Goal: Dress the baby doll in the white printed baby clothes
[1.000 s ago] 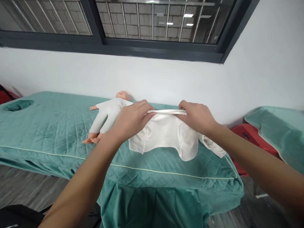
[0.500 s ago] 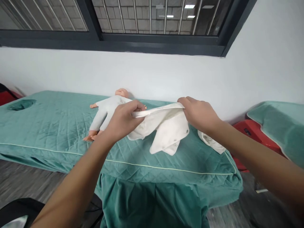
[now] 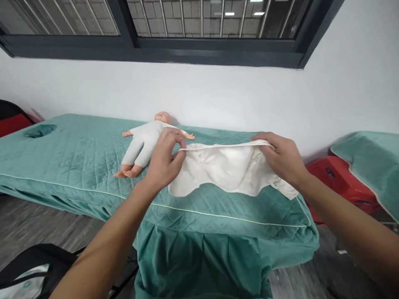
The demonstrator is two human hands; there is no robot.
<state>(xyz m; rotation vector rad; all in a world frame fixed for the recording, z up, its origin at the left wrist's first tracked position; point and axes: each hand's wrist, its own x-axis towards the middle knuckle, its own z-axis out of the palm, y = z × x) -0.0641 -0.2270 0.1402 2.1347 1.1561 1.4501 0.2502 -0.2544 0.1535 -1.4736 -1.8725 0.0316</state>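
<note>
A white cloth garment (image 3: 224,168), its exact kind unclear, is stretched between my two hands above the bed. My left hand (image 3: 168,158) pinches one end of its upper edge. The other end is gripped by my right hand (image 3: 280,158), thumb and fingers closed on the fabric. Its lower edge hangs loose in a wavy line. Behind my left hand a baby doll (image 3: 143,139) in a pale suit lies on its back. Another white cloth (image 3: 287,189) rests on the bed under my right hand, partly hidden by it.
The bed has a green quilted cover (image 3: 77,153) with a face hole (image 3: 40,131) at the left. A white wall and a barred window (image 3: 202,20) stand behind it. Red plastic stools (image 3: 339,178) sit at the right, a black bag (image 3: 37,265) at the lower left.
My hands have moved apart, the right one further right, and the white garment has gone from bunched and drooping to spread wide. The view has shifted slightly.
</note>
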